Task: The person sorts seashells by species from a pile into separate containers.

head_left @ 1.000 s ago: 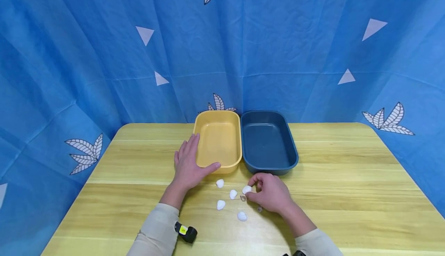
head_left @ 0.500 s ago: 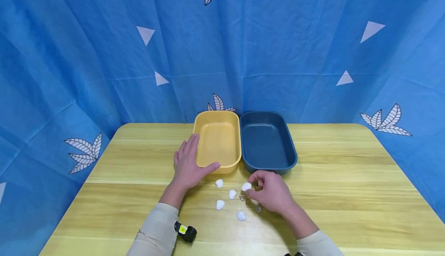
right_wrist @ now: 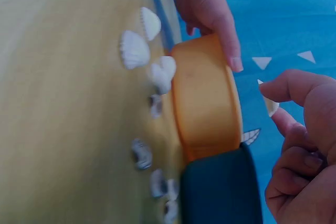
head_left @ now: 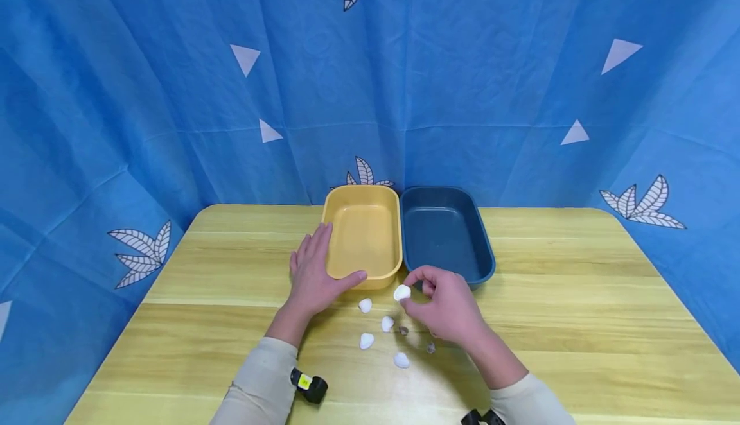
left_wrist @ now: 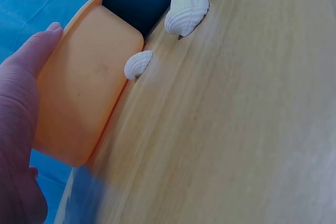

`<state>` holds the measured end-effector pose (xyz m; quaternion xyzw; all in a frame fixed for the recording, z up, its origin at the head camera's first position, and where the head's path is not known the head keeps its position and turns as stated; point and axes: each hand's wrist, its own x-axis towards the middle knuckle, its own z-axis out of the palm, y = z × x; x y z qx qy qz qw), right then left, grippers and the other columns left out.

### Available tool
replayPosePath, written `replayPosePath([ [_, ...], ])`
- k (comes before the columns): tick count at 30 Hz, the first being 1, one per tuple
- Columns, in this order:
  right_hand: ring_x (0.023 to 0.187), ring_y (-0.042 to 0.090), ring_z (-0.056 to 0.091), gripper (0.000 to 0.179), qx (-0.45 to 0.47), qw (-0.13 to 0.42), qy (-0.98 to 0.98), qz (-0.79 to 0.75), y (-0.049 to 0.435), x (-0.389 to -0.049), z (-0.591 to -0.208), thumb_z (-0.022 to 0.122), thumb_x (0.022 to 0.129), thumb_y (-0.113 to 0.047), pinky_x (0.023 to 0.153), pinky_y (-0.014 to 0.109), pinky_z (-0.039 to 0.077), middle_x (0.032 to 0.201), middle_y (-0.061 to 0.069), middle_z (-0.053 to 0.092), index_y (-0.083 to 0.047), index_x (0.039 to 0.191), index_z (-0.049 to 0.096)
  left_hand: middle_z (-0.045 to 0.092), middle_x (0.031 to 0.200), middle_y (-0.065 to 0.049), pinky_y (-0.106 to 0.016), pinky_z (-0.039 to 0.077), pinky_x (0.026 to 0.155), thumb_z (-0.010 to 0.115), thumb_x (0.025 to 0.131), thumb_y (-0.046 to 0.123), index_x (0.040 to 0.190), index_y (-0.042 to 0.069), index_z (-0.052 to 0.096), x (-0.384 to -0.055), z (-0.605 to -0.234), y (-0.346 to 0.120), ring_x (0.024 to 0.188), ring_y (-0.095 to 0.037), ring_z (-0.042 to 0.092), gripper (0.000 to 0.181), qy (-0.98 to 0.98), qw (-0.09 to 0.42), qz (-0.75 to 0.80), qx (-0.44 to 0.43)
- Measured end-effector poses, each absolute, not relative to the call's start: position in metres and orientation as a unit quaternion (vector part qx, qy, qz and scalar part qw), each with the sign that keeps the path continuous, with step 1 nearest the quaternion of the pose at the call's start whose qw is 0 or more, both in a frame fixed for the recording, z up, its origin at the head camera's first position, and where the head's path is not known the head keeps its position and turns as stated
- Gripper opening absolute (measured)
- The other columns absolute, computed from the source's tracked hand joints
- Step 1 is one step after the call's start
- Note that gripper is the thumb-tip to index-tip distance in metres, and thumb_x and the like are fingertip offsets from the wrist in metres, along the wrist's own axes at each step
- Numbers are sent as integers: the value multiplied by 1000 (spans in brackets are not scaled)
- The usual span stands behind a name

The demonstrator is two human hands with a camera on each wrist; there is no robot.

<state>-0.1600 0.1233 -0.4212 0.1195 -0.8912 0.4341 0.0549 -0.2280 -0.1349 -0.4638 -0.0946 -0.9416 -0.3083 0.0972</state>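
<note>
My right hand (head_left: 448, 306) pinches a white seashell (head_left: 401, 293) between thumb and forefinger, raised over the table just in front of the two bins. The right wrist view shows this shell edge-on, the other fingers curled beneath. My left hand (head_left: 315, 277) rests against the yellow bin (head_left: 364, 242), its fingers along the left side and its thumb on the near rim. Several white ribbed shells lie on the table, among them one shell (head_left: 365, 305) near the yellow bin and another shell (head_left: 401, 360) closest to me. A small brownish shell (head_left: 403, 330) lies below the right hand.
A dark blue bin (head_left: 445, 239) stands right beside the yellow one, at the far side of the wooden table (head_left: 578, 296). Several small darker shells (right_wrist: 142, 153) show in the right wrist view. A blue patterned curtain (head_left: 491, 91) hangs behind the table.
My right hand has lifted the white shell off the group, up and slightly left toward the bins. The small brownish shell beneath now shows more fully. My left hand stays put.
</note>
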Motion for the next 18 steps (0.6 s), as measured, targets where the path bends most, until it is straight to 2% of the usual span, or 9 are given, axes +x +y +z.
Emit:
replayPosePath([
  [10,50,17,38,22,135,91,-891,423,109,-182,-399,85,79,-19,50,31,30,58,-4,36,-18,95,71,13,166,-1,-66,3,111,64,72,82,162,24,12,-227,-465,-135,148,-36,10,119,-942,92,-309,-95],
  [18,49,20,40,20,139,101,-895,412,100,-208,-392,82,81,-21,48,33,31,60,-1,39,-17,97,70,13,166,-1,-65,2,112,69,73,76,162,23,12,-227,-464,-135,148,-36,10,118,-939,96,-315,-95],
])
